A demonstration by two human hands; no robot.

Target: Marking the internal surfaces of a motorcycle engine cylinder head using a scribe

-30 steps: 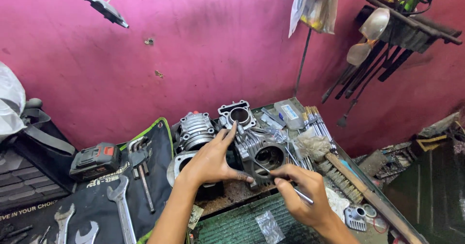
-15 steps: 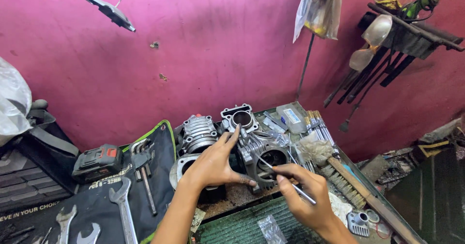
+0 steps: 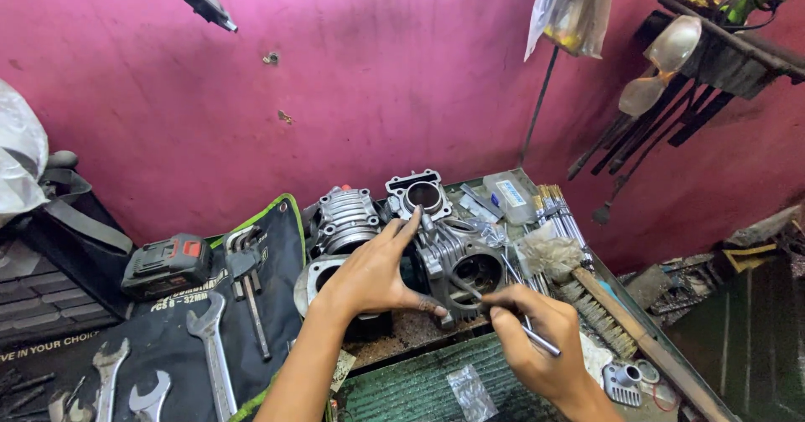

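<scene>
A grey metal engine cylinder head (image 3: 459, 258) with a round bore lies on the workbench. My left hand (image 3: 376, 273) rests flat against its left side, fingers spread, steadying it. My right hand (image 3: 537, 338) grips a thin metal pick tool (image 3: 503, 311) whose tip reaches into the bore. Behind the head stand a finned cylinder (image 3: 344, 219) and a square-flanged cylinder block (image 3: 417, 191).
A dark tool roll (image 3: 210, 305) with several spanners and hex keys lies to the left, a power-tool battery (image 3: 166, 264) beside it. A wire brush (image 3: 616, 317), metal rods (image 3: 558, 208) and a small plastic box (image 3: 509, 196) sit on the right. Pink wall behind.
The view has shifted slightly. Both hands stay on the cylinder head, and the pick tool has shifted only slightly at the bore.
</scene>
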